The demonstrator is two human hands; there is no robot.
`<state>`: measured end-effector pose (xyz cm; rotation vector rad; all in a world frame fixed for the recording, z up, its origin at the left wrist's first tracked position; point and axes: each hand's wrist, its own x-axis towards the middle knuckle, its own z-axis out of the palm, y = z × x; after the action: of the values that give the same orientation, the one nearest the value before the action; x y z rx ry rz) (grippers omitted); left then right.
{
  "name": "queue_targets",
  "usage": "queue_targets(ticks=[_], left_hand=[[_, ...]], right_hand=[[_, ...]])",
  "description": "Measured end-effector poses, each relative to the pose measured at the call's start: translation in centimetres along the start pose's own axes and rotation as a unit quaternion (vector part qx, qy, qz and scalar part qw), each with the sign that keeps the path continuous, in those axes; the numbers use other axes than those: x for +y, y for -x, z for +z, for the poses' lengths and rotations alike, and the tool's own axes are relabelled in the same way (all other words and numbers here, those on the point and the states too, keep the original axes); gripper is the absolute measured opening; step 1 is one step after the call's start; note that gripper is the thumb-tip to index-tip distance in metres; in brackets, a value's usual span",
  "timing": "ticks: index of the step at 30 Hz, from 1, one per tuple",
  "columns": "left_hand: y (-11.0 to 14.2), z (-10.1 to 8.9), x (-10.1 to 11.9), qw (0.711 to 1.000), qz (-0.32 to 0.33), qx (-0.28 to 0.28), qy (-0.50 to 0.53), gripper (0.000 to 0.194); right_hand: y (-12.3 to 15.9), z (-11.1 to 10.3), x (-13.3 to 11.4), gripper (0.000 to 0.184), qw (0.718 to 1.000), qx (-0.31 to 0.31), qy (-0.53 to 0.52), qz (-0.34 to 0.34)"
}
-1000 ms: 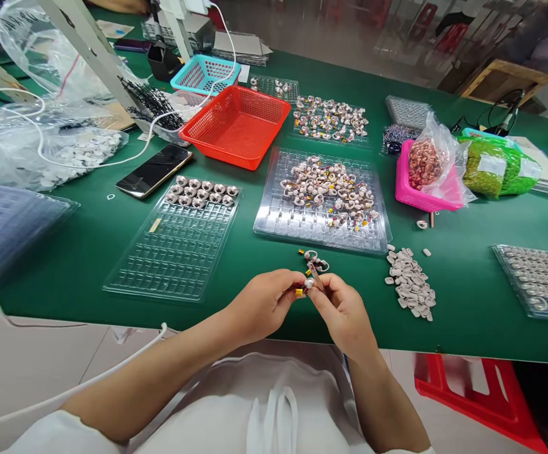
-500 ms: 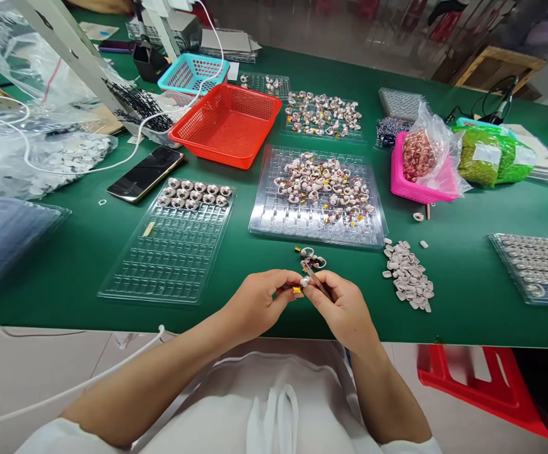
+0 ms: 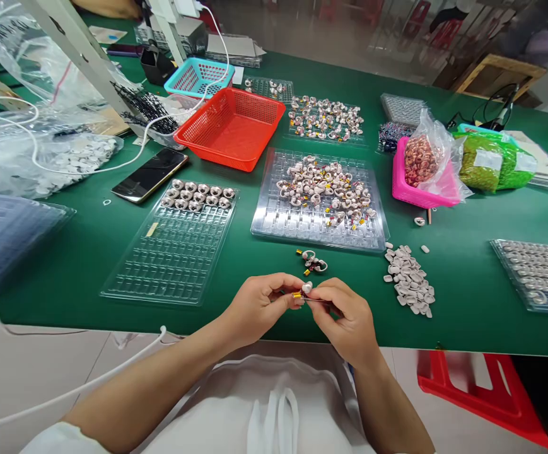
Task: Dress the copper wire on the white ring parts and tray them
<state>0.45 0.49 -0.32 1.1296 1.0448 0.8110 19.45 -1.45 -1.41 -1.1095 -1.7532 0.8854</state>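
Between the fingertips of my left hand (image 3: 260, 309) is a small white earphone part (image 3: 307, 287) with a yellow tab (image 3: 297, 295) hanging from it. My right hand (image 3: 347, 315) is closed on slim metal tweezers (image 3: 318, 301), lying nearly level with the tip at the yellow tab. The fingers partly hide the tool. Just beyond the hands, a few loose earphone parts (image 3: 314, 261) with yellow tabs lie on the green table (image 3: 236, 265). A heap of similar parts (image 3: 325, 180) rests on a stack of clear trays (image 3: 283, 224) farther back.
A clear tray (image 3: 160, 265) with silvery pieces (image 3: 198, 195) in its far rows lies left, near a phone (image 3: 151, 175). Small white covers (image 3: 410, 284) are piled right. Farther out stand a red basket (image 3: 231, 129), a pink basket (image 3: 422, 192) and a filled tray (image 3: 545, 271).
The tweezers have swung from pointing away above the earphone part to lying nearly level below it. My right hand has turned with them. The view has shifted slightly.
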Motion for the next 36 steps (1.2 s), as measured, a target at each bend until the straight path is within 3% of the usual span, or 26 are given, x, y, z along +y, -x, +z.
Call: queue_targets(ticks=[3,9,14,17,24,28,36], left_hand=[[0.1,0.2,0.3,0.999,-0.02,0.008,0.038,0.013],[0.3,0.2,0.5,0.987,-0.082,-0.009,0.134,0.016],[-0.2,-0.7,0.4,0.968,-0.129,-0.074,0.2,0.033],[-0.6,-1.0,0.3,0.949,-0.169,-0.084,0.254,0.039],[-1.1,-1.3,0.1,0.94,-0.206,-0.109,0.249,0.026],[-0.9,-1.3,0.3,0.944,-0.22,-0.088,0.231,0.025],[-0.9,-0.9,0.9,0.929,-0.235,-0.114,0.261,0.025]], right_hand=[[0.2,0.1,0.0,0.018,1.0,0.007,0.014,-0.015],[0.1,-0.5,0.3,0.027,0.982,-0.031,0.132,-0.134],[0.0,-1.1,0.2,0.029,0.973,-0.025,0.17,-0.154],[0.0,-1.1,0.2,0.029,0.972,-0.023,0.166,-0.167],[-0.2,-1.2,0.3,0.032,0.965,-0.06,0.181,-0.178],[-0.6,-1.4,0.0,0.027,0.957,-0.074,0.199,-0.197],[-0.7,-1.9,-0.2,0.028,0.94,-0.081,0.237,-0.233]])
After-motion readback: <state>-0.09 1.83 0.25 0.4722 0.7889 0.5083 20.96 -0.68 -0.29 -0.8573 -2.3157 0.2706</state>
